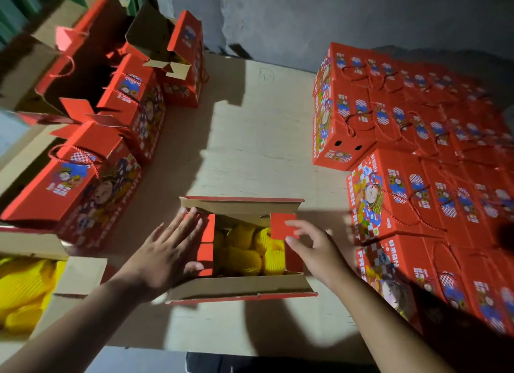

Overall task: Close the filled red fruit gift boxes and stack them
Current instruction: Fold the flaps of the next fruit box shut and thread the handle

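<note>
1. An open red cardboard gift box (242,287) sits mid-floor on pale cardboard sheeting (250,138), holding fruit in yellow foam netting (247,254).
2. The left hand (167,250) presses its left red flap (207,243) down, fingers straight and spread.
3. The right hand (311,247) pinches the right red flap (282,225) between thumb and fingers.
4. Closed red boxes (411,194) are stacked at right.

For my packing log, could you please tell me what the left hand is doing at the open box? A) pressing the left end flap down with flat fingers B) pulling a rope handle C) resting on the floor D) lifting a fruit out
A: the left hand lies flat with straight fingers on the left flap of the open box.
</note>
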